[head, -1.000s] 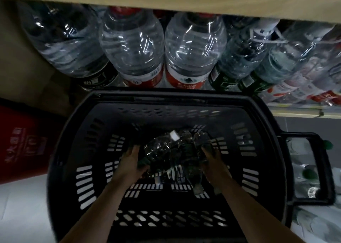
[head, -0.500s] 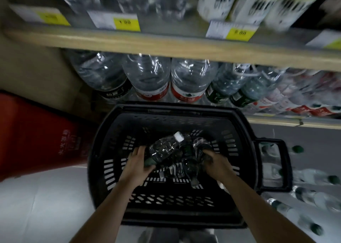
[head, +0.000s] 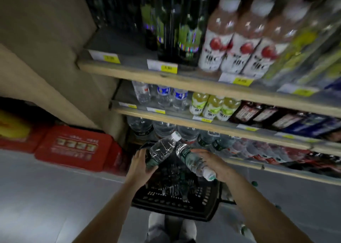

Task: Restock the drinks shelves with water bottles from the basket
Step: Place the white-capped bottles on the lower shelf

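My left hand (head: pixel 142 164) grips a clear water bottle (head: pixel 162 150) by its base, white cap tilted up and to the right. In my right hand (head: pixel 215 164) lies a second water bottle (head: pixel 193 162) with a green label, its cap end toward me and its base pointing up-left. Both bottles are held above the black plastic basket (head: pixel 175 204) on the floor, which has more bottles lying inside. Ahead rise the wooden drinks shelves (head: pixel 184 121); the second shelf holds small water bottles (head: pixel 162 97), with a bare stretch of board left of them.
Large water bottles (head: pixel 164 128) fill the lowest shelf behind the basket. Juice and dark bottles stand on the upper shelves, with yellow price tags along the edges. Red cartons (head: pixel 73 146) sit on the floor at left by the beige wall. Loose bottles lie on the floor at right.
Both hands have lifted out of the basket, each holding a bottle. My view has risen and pulled back, so the upper shelves now show.
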{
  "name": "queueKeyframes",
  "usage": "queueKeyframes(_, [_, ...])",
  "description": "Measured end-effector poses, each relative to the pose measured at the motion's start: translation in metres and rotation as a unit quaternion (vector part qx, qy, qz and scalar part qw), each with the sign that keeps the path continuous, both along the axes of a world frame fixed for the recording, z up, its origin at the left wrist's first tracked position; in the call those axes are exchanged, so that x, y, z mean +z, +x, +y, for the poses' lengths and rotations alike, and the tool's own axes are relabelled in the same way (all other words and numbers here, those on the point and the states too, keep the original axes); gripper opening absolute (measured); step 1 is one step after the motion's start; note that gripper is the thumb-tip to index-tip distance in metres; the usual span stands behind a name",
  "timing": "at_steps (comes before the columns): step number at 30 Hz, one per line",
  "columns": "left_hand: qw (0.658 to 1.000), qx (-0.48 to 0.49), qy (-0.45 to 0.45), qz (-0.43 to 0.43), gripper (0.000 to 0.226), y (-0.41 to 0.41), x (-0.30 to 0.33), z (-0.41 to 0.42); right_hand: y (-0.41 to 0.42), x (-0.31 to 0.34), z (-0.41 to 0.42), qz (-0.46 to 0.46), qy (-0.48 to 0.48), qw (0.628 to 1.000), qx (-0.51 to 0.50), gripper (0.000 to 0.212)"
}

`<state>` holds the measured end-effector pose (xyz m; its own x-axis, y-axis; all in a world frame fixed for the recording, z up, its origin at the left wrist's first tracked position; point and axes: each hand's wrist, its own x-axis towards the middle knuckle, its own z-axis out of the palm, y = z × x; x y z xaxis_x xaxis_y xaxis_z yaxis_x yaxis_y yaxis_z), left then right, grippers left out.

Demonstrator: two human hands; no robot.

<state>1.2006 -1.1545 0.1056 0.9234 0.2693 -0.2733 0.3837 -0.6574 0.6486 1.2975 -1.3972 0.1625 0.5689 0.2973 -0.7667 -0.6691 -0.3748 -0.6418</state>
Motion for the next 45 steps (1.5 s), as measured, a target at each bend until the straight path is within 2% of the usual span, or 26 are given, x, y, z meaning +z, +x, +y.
queueKeyframes(7, [0.993, 0.056, -0.005, -0.105, 0.063, 0.011, 0.093, 0.005, 0.015, 0.102, 0.016, -0.044, 0.03, 0.998, 0.028, 0.017])
queueKeyframes(11, [0.983, 0.084, -0.008, -0.164, 0.058, 0.009, 0.146, 0.01, 0.021, 0.16, 0.027, -0.008, 0.039, 0.999, 0.035, 0.037])
queueKeyframes(18, [0.959, 0.127, 0.01, -0.252, 0.057, 0.022, 0.227, 0.035, 0.033, 0.247, 0.048, -0.035, 0.076, 0.996, 0.02, 0.024])
queueKeyframes(21, [0.945, 0.124, -0.003, -0.303, 0.055, 0.033, 0.255, 0.047, 0.042, 0.272, 0.058, -0.041, 0.101, 0.994, 0.006, 0.041])
queueKeyframes(25, [0.934, 0.114, 0.005, -0.339, 0.052, 0.053, 0.273, 0.071, 0.051, 0.281, 0.078, -0.047, 0.125, 0.991, 0.001, 0.056])
queueKeyframes(28, [0.936, 0.092, 0.022, -0.34, 0.055, 0.076, 0.277, 0.096, 0.056, 0.28, 0.095, -0.058, 0.142, 0.988, -0.018, 0.051])
queueKeyframes(31, [0.942, 0.047, 0.034, -0.331, 0.054, 0.108, 0.278, 0.128, 0.061, 0.275, 0.111, -0.069, 0.153, 0.984, -0.06, 0.07])
queueKeyframes(32, [0.946, 0.027, 0.028, -0.323, 0.057, 0.12, 0.277, 0.138, 0.062, 0.273, 0.117, -0.069, 0.159, 0.982, -0.076, 0.07])
queueKeyframes(37, [0.948, -0.038, -0.012, -0.315, 0.066, 0.18, 0.268, 0.167, 0.071, 0.263, 0.147, -0.073, 0.168, 0.974, -0.137, 0.041])
queueKeyframes(42, [0.946, -0.048, -0.025, -0.32, 0.065, 0.212, 0.25, 0.182, 0.071, 0.25, 0.162, -0.069, 0.179, 0.968, -0.16, 0.054])
queueKeyframes(45, [0.943, -0.049, -0.035, -0.328, 0.058, 0.222, 0.237, 0.189, 0.072, 0.243, 0.165, -0.066, 0.197, 0.964, -0.165, 0.038])
